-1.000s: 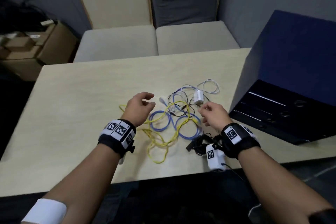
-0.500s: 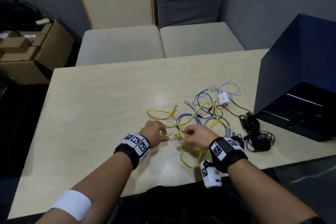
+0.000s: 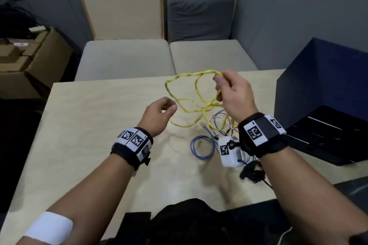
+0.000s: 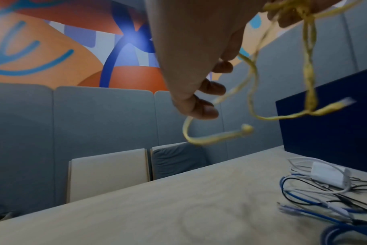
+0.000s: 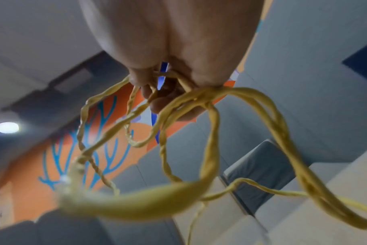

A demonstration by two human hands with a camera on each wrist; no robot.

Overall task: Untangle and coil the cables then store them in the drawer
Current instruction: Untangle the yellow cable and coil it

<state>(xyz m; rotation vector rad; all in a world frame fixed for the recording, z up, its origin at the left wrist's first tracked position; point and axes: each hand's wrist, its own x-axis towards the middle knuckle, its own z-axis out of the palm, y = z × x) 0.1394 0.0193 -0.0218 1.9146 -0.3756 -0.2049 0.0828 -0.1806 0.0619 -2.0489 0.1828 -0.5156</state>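
Two hands are up off the worktop [image 3: 83, 125] in the head view, where half a second ago both were down in the tangle. Your right hand [image 3: 233, 93] now grasps the yellow cable [image 3: 187, 74], its loops hanging toward 6 o'clock, while your left hand [image 3: 159, 113] pinches a strand at 9 o'clock of them. The blue cable [image 3: 201, 145] and thin black and white leads lie below, and the dark drawer unit [image 3: 322, 89] sits at 3 o'clock. So the yellow one looks mostly lifted free, ready for coiling.

From the left wrist, your left hand [image 4: 195, 58] curls over a yellow strand [image 4: 207, 140], with a plug end dangling at 3 o'clock.

From the right wrist, your right hand [image 5: 168, 41] clamps several yellow loops [image 5: 212, 149], twisted on themselves.
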